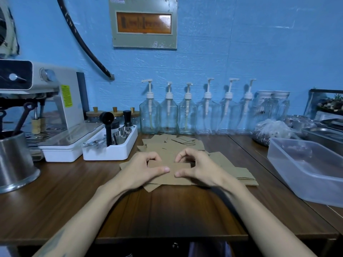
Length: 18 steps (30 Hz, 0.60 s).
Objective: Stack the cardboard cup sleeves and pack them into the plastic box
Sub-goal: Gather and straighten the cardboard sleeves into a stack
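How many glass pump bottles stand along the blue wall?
6. The pump bottles stand in one row behind the cardboard sleeves. Jars to their right might hide more.

Six clear pump bottles [187,117] along the wall, three wooden-lidded jars [115,114] at middle left, one plastic box [304,167] at right, two hands.

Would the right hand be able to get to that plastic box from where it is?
Probably yes: the plastic box sits open on the table beside the right hand, nothing between them, though that hand grips a cardboard sleeve.
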Available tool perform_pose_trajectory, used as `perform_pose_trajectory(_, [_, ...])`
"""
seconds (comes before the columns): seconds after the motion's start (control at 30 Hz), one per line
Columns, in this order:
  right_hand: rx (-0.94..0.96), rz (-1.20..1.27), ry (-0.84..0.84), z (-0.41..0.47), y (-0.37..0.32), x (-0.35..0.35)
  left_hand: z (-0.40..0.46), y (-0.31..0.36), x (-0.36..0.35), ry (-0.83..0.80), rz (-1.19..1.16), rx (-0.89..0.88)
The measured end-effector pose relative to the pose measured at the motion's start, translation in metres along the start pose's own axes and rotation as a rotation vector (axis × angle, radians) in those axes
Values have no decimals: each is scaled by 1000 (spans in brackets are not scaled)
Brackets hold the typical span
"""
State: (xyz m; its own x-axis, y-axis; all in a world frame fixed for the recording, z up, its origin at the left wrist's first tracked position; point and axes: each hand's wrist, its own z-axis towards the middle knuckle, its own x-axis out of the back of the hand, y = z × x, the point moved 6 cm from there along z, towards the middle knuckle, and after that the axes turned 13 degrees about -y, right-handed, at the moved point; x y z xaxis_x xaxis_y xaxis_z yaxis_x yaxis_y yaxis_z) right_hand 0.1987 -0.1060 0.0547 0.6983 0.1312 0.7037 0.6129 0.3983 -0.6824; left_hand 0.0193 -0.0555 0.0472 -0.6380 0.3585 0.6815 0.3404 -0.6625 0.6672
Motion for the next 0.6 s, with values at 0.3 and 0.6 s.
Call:
perform_pose_trajectory(0.3, [-18, 276, 254, 10, 26, 54, 34, -5, 23, 104, -86, 42])
perform_pose_trajectory(0.6, [-120, 144, 262, 22, 56, 50, 31, -1, 5, 132, 342, 21])
